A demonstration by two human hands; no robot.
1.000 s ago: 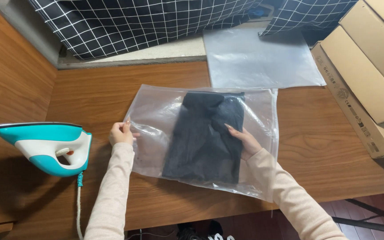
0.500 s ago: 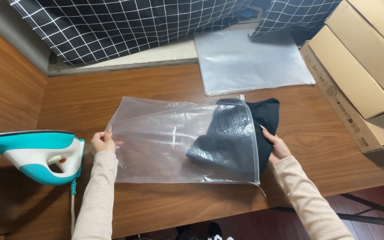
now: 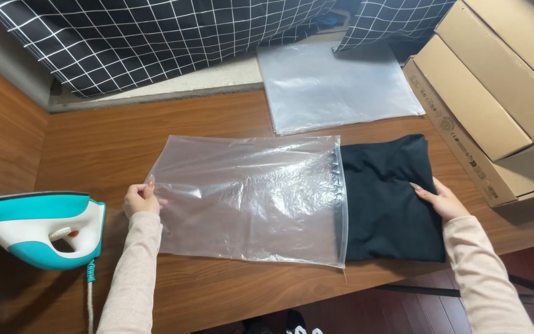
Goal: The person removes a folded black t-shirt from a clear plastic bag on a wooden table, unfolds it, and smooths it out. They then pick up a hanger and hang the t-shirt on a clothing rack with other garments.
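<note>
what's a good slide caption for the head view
Left hand pins clear bag; right hand rests on black folded garment beside it.

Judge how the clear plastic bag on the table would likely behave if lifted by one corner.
The clear plastic bag looks thin and wrinkled, so it would probably droop limply. It appears empty, with the folded black garment lying outside its opening, so it is likely very light. Its glossy film may slide easily on the wooden table; the left hand pinches its edge.
</note>
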